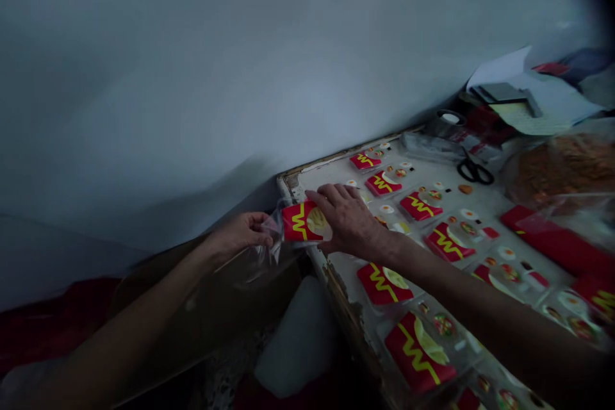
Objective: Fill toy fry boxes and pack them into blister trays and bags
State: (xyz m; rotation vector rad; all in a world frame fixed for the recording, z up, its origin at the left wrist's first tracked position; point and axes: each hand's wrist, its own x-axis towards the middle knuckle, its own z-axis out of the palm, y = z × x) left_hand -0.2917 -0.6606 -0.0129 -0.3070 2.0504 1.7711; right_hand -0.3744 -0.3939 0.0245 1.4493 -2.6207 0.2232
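Red packet (303,221) with a yellow wavy mark sits at the near-left corner of the surface (336,170), half inside a clear plastic bag (262,250) that hangs past the edge. Left hand (243,234), arm stretched forward from below, pinches the bag's mouth between thumb and fingers. Right hand (346,219) reaches across from the right, palm down, fingers extended and close together, resting on the packet's far side. On the worn white surface lie 2 rough rows of similar red packets (417,351) with small stickers between them. Black-handled scissors (475,171) and a tape roll (450,119) lie farther back. A pale wall (240,45) rises behind.
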